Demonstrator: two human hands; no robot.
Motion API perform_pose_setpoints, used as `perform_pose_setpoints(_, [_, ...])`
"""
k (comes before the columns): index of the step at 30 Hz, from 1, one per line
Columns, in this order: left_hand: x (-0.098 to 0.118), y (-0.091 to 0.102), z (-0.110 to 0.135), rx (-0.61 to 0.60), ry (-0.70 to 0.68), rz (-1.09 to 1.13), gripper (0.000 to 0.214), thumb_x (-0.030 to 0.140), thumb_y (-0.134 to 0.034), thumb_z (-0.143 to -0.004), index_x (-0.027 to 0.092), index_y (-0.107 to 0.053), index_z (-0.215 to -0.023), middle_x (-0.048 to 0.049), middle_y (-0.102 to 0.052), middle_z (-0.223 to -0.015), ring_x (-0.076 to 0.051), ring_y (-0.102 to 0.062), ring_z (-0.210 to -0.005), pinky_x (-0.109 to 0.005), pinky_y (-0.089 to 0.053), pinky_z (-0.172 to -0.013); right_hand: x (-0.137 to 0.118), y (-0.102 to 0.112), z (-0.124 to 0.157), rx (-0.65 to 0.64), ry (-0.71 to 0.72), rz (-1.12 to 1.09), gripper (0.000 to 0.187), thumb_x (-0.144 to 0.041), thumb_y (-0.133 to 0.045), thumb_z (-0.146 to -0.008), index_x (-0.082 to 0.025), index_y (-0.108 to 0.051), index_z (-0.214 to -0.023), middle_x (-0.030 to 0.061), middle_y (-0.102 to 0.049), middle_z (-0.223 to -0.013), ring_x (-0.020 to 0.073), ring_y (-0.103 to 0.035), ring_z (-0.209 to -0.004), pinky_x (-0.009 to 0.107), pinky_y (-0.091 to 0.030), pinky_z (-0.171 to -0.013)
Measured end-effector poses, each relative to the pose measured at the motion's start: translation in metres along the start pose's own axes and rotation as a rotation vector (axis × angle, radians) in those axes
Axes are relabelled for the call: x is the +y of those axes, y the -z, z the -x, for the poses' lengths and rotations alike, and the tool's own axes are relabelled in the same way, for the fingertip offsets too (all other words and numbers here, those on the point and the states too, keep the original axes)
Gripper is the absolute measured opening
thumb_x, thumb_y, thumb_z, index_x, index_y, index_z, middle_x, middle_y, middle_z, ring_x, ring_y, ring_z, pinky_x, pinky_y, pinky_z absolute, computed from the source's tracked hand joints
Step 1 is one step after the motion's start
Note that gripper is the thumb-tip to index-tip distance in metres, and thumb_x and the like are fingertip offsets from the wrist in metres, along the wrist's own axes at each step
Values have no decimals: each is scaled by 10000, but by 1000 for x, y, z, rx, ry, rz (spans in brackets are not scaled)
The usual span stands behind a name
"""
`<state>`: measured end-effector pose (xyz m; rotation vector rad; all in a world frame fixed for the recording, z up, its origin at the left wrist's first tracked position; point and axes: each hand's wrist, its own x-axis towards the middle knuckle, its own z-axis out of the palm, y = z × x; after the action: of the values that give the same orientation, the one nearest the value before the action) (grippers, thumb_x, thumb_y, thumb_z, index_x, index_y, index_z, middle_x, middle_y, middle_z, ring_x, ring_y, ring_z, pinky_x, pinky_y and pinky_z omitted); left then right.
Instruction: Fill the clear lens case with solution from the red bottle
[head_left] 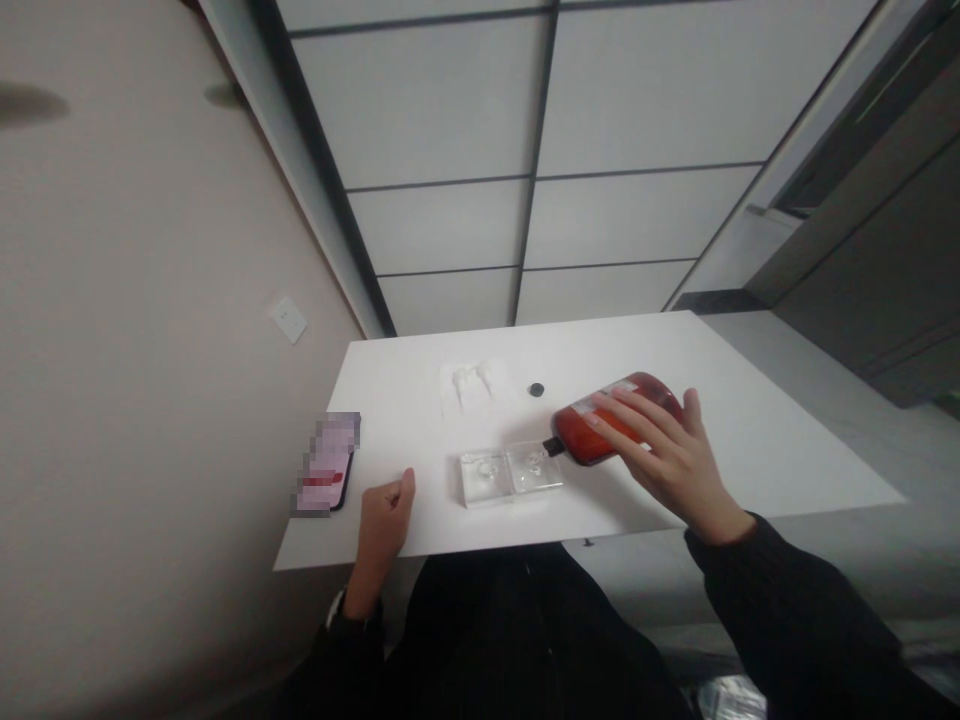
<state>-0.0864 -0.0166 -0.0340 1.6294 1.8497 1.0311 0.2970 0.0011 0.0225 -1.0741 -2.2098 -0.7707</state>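
Head view: right hand grips red bottle tipped at clear tray; cap off behind tray; wells look unfilled; left hand loosely curled, empty.

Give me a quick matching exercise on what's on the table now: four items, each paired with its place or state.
Items:
1. red bottle
2. phone
3. black cap
4. clear tray

Descriptions:
A. at the table's left edge
B. lying alone behind the tray
C. tipped sideways under the right hand
D. at the bottle's spout

Pairs: 1-C, 2-A, 3-B, 4-D
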Motion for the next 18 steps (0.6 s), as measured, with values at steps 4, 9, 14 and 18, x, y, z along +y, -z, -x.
perform_pose_setpoints(4, [-2,-1,-1,-2,-11,-6,498,554,-397,-892,264,-162,-563,50,-172,-528,-106,-190,-507,-325,-141,-538,1,2,-3,-8,21,-2,832,13,-538,-1004,-319,-228,-1701,36,-684,-1488,197,-627,-1395,500,7,-1365])
perform_pose_setpoints(9, [-4,-1,0,-1,-21,-12,496,548,-391,-905,267,-155,-570,52,-163,-534,-108,-189,-500,-331,-141,-538,3,4,-5,-18,26,7,864,32,-542,-995,-326,-201,-1703,33,-672,-1497,205,-637,-1388,519,8,-1363])
perform_pose_setpoints(14, [-6,-2,1,-5,-36,-14,497,537,-393,-920,266,-154,-580,52,-168,-536,-109,-194,-501,-333,-148,-539,7,5,-5,-39,72,32,871,42,-571,-977,-289,-219,-1701,49,-651,-1520,205,-611,-1416,509,33,-1361])
perform_pose_setpoints(18, [-7,-2,1,-7,-45,-13,503,535,-396,-928,264,-153,-581,53,-165,-535,-107,-191,-500,-331,-149,-535,10,6,-5,-41,102,35,873,47,-592,-960,-269,-246,-1696,68,-641,-1531,213,-590,-1439,516,36,-1361])
